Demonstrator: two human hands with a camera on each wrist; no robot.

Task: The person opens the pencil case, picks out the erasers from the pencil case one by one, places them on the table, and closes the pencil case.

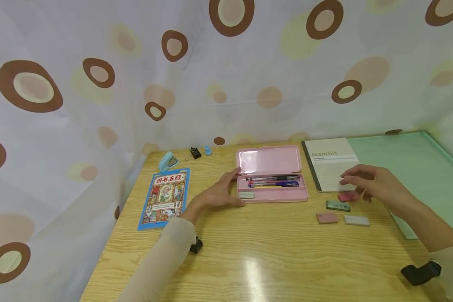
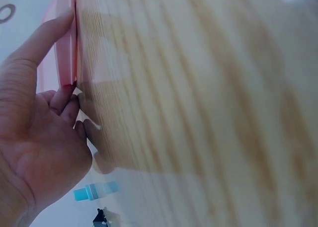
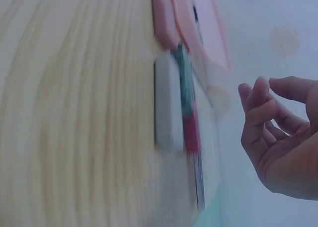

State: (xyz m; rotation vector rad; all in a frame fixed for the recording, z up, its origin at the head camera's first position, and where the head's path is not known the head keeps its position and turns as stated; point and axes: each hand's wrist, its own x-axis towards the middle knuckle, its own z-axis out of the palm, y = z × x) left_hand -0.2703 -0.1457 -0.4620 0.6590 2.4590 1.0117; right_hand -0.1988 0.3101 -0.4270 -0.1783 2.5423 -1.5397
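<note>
We grip the open pink pencil case [image 1: 266, 194] by its left end, our left hand [image 1: 218, 193] spread wide. Our right hand [image 1: 380, 184], loosely curled with a narrow thumb gap, is near the red eraser [image 1: 346, 197]. Pens [image 1: 279, 183] fill the case's rear compartment; a pale eraser [image 1: 246, 195] lies front left.

Left hand [image 2: 47, 142] holds pink case [image 2: 64, 58]; blue object [image 2: 89, 192], black clip [image 2: 100, 218] beyond
</note>
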